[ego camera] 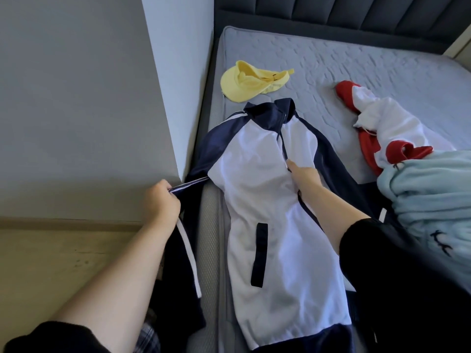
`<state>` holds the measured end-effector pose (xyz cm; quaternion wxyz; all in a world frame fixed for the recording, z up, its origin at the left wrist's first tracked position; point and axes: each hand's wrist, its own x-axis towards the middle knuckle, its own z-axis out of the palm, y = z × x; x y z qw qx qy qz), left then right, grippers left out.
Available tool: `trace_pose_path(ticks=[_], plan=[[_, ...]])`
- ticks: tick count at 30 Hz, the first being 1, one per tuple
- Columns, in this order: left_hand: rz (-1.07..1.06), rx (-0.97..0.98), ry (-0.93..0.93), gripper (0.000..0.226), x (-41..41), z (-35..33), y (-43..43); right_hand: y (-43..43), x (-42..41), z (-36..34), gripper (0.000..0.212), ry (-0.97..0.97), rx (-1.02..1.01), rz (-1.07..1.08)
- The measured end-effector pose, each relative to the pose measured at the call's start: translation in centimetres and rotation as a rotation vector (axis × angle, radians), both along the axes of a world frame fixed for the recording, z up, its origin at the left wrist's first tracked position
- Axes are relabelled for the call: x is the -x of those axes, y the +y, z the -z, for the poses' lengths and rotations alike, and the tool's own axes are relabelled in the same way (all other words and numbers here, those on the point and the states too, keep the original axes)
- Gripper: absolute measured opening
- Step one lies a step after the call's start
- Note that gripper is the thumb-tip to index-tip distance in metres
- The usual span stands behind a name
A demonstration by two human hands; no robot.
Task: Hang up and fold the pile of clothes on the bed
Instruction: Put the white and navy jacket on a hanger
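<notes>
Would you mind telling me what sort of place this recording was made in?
Most likely a bedroom at home: a grey quilted mattress against a dark padded headboard, with clothes laid on it, such as a white and navy zip-up track jacket and a yellow fabric cap.

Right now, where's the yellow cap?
In the head view the yellow cap lies on the mattress near its left edge, just past the collar of the jacket, toward the headboard.

Black long sleeves (382, 263) on both arms; hands (161, 200) bare.
</notes>
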<state>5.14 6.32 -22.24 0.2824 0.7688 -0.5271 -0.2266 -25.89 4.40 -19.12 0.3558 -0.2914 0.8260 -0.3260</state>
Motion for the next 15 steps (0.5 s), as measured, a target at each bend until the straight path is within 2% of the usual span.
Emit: trace_pose_path(ticks=[2, 4, 5, 7, 9, 12, 15], plan=[[0.121, 0.002, -0.11, 0.031, 0.6, 0.0, 0.9, -0.5, 0.0, -0.4, 0.036, -0.023, 0.053, 0.0], [0.349, 0.065, -0.241, 0.034, 3.0, -0.1, 2.2, -0.6, 0.1, -0.3, 0.03, 0.022, 0.107, -0.026], [0.434, 0.094, -0.241, 0.028, 4.5, -0.3, 2.7, -0.5, 0.1, -0.1, 0.027, 0.036, 0.118, -0.038], [0.467, 0.038, -0.095, 0.022, 7.4, -0.9, 3.2, -0.4, -0.3, 0.2, 0.02, 0.064, 0.115, -0.075], [0.359, -0.155, 0.171, 0.03, 9.4, -1.2, 3.1, -0.6, -0.9, -0.1, 0.014, 0.07, 0.068, -0.112], [0.097, -0.234, 0.555, 0.022, 10.4, -0.6, 3.0, -1.3, -1.1, -1.0, 0.035, 0.045, 0.004, -0.085], [-0.142, -0.187, 0.627, 0.027, 9.2, 0.3, 2.8, -2.0, -0.2, -0.8, 0.033, 0.139, 0.054, -0.036]])
